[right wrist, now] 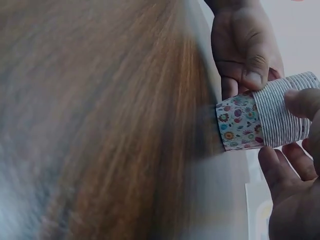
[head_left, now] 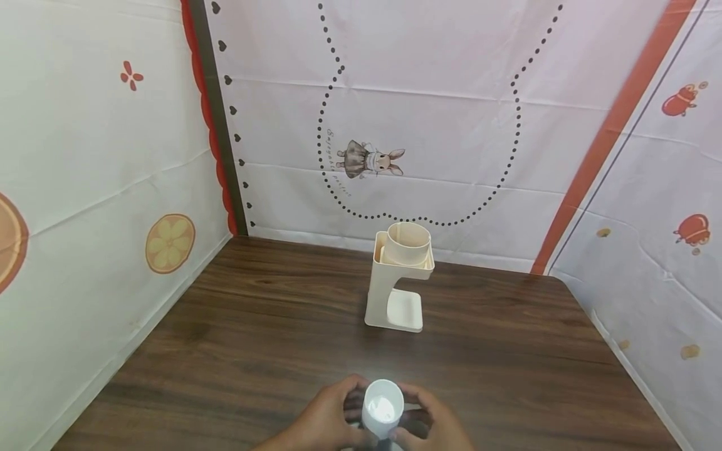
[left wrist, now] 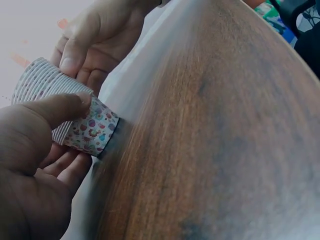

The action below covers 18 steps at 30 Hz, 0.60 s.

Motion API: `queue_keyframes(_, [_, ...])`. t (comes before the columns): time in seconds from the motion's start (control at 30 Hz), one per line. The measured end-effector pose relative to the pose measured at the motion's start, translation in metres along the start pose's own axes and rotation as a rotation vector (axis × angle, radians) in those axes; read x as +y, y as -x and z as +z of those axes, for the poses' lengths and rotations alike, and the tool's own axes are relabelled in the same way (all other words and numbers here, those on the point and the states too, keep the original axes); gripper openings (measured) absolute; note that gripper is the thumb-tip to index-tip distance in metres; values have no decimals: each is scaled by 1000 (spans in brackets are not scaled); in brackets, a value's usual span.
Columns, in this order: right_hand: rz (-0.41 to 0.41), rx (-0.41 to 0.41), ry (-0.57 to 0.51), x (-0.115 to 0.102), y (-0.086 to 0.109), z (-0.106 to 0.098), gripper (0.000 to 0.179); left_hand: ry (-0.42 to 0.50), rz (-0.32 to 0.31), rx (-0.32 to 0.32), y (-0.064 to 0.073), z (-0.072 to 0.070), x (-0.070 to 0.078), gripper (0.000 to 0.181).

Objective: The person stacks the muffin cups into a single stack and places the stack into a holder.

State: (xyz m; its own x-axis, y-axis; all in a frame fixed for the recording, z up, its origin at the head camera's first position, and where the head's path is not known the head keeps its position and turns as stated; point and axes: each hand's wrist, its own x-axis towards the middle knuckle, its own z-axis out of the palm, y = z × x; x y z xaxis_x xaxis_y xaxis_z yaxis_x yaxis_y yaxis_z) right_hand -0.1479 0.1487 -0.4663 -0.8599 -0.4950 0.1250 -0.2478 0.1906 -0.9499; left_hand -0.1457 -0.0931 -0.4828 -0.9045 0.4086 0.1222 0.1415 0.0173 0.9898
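Note:
A stack of nested paper cups (head_left: 382, 410), printed with small coloured flowers, stands with its mouths up near the front edge of the table. Around its left side the fingers and thumb of my left hand (head_left: 328, 414) grip it, while my right hand (head_left: 437, 421) grips it from the right. Close up in the left wrist view, many white rims show on the stack (left wrist: 92, 127), its patterned lowest cup right at the wood. The right wrist view has both thumbs against the rims of the stack (right wrist: 240, 122).
Farther back on the dark wooden table (head_left: 271, 313) stands a cream C-shaped holder (head_left: 379, 294) with a wide round tube (head_left: 408, 245) at its top and a flat base. Printed white cloth (head_left: 451, 144) hangs behind the table and along both sides.

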Motion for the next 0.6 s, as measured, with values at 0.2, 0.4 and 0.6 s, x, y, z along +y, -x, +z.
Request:
queue_keyframes(0.2, [23,80,69,2,-1,2,60,45,-37,43,-2,3,0,52])
queue_keyframes(0.4, [39,124,87,2,-2,3,59,8,-79,94,-2,5,2,55])
queue_keyframes(0.6, [45,152,84,4,-2,6,61,6,-72,114,-3,7,3,59])
